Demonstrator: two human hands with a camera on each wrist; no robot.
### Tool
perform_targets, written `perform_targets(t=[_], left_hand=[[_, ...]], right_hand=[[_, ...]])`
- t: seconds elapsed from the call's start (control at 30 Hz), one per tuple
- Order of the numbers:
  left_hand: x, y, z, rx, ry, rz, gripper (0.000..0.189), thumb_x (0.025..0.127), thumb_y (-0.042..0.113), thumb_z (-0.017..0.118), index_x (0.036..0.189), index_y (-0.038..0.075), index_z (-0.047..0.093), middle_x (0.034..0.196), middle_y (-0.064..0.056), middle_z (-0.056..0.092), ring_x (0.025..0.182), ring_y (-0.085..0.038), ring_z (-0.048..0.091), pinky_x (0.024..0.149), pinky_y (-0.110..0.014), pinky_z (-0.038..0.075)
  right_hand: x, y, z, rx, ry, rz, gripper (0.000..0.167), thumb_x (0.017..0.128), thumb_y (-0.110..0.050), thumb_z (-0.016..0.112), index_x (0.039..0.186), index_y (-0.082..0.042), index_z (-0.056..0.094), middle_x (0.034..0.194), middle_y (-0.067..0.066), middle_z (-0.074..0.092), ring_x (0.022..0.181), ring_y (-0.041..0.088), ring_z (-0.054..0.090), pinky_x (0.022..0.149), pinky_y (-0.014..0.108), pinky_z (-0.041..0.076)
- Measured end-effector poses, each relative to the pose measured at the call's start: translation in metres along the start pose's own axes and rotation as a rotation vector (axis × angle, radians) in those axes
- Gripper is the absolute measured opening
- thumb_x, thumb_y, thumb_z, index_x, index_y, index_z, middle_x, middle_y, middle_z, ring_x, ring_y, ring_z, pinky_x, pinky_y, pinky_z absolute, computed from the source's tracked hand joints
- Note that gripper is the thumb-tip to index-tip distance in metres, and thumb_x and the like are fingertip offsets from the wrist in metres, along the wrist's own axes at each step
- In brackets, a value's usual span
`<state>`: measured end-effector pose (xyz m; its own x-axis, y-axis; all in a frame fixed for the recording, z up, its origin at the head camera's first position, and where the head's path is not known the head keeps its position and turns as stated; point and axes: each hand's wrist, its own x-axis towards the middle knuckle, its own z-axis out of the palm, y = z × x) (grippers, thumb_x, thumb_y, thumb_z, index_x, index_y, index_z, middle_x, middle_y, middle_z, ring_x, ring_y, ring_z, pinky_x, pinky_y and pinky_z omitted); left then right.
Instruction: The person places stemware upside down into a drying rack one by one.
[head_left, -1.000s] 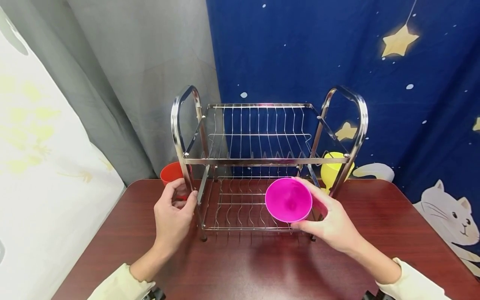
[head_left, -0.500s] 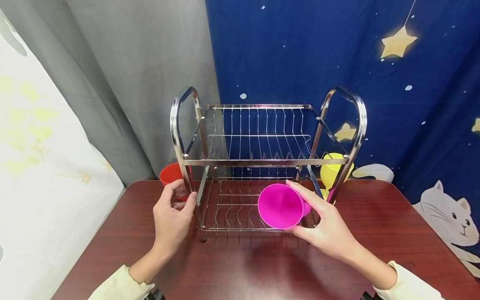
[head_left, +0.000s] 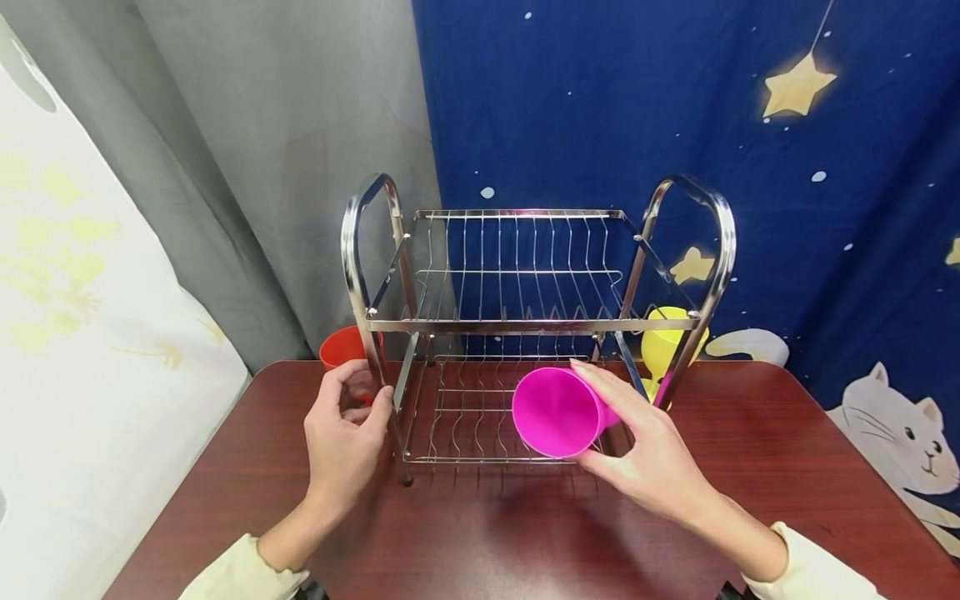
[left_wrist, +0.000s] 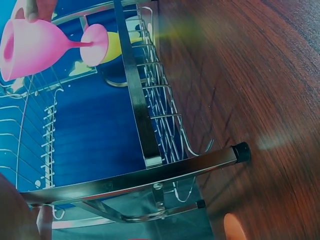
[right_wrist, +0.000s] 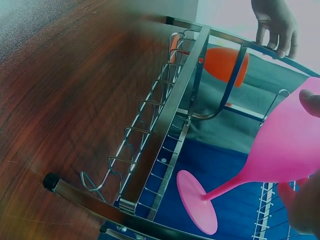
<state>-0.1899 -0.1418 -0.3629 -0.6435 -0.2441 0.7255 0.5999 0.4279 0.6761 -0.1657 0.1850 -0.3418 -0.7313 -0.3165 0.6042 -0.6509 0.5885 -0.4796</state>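
A pink plastic goblet is pinched by its bowl between the thumb and fingers of my right hand. Its mouth faces me in the head view, at the front of the metal two-tier dish rack. From the right wrist, the goblet's stem and round foot show, pointing away from the hand and into the rack's lower level. My left hand holds the rack's front left post, thumb on the near side. In the right wrist view its fingers hook over that post.
Behind the left post stands a red goblet, partly hidden by my left hand. A yellow goblet stands behind the right post. The rack rests on a dark red wooden table, with grey and blue curtains close behind.
My right hand has brought the pink goblet left and slightly down, turning it so its foot shows beside the right post. My left hand stays on the rack.
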Motion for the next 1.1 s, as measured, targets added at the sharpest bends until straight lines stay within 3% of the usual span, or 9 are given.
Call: perform_targets(t=[0.17,0.4,0.6,0.67,0.73,0.9,1.1], left_hand=[[-0.002,0.001,0.0,0.033,0.042,0.041,0.04,0.078,-0.008,0.072,0.115,0.0,0.061,0.091,-0.01,0.066,0.079,-0.008,0.06,0.067,-0.01,0.052],[-0.002,0.003,0.002,0.086,0.101,0.16,0.035,0.074,-0.014,0.07,0.107,-0.007,0.061,0.087,-0.014,0.064,0.077,-0.015,0.06,0.066,-0.011,0.051],[-0.004,0.011,0.004,0.089,0.121,0.244,0.03,0.072,-0.014,0.069,0.101,-0.01,0.062,0.085,-0.017,0.064,0.075,-0.016,0.059,0.069,-0.012,0.05],[-0.005,0.012,0.005,0.074,0.117,0.29,0.028,0.072,-0.013,0.069,0.099,-0.011,0.062,0.085,-0.018,0.064,0.075,-0.017,0.058,0.072,-0.012,0.049],[-0.007,0.012,0.006,0.057,0.106,0.346,0.027,0.072,-0.01,0.069,0.099,-0.01,0.063,0.084,-0.017,0.063,0.074,-0.017,0.058,0.071,-0.013,0.049],[-0.01,0.011,0.01,0.051,0.051,0.463,0.025,0.08,0.007,0.068,0.101,-0.007,0.065,0.085,-0.012,0.066,0.072,-0.016,0.061,0.063,-0.017,0.05],[-0.013,0.013,0.015,0.016,0.016,0.505,0.028,0.083,0.011,0.067,0.104,-0.007,0.065,0.088,-0.012,0.067,0.076,-0.018,0.062,0.064,-0.02,0.046]], right_hand=[[0.001,0.001,0.002,-0.045,0.015,-0.032,0.095,0.062,-0.02,0.092,0.145,-0.022,0.046,0.142,-0.001,0.053,0.134,0.022,0.046,0.093,0.043,0.052],[0.002,0.003,0.004,-0.079,0.067,-0.121,0.094,0.06,-0.016,0.092,0.144,-0.018,0.049,0.141,0.001,0.054,0.132,0.025,0.048,0.102,0.017,0.038],[0.003,0.003,0.006,-0.087,0.094,-0.184,0.092,0.06,-0.013,0.091,0.142,-0.014,0.051,0.14,0.005,0.055,0.132,0.026,0.048,0.105,0.013,0.033],[0.003,0.004,0.006,-0.092,0.093,-0.188,0.09,0.061,-0.014,0.091,0.142,-0.014,0.05,0.141,0.006,0.054,0.133,0.025,0.048,0.106,0.014,0.032],[0.003,0.005,0.006,-0.095,0.085,-0.187,0.082,0.07,-0.026,0.088,0.142,-0.013,0.05,0.142,0.007,0.054,0.134,0.024,0.047,0.108,0.015,0.031],[0.002,0.009,0.007,-0.105,0.081,-0.209,0.068,0.088,-0.053,0.062,0.141,-0.012,0.052,0.142,0.009,0.053,0.134,0.025,0.046,0.11,0.017,0.03],[0.004,0.008,0.009,-0.126,0.083,-0.252,0.065,0.087,-0.048,0.065,0.14,-0.011,0.053,0.141,0.008,0.054,0.132,0.029,0.048,0.112,0.019,0.029]])
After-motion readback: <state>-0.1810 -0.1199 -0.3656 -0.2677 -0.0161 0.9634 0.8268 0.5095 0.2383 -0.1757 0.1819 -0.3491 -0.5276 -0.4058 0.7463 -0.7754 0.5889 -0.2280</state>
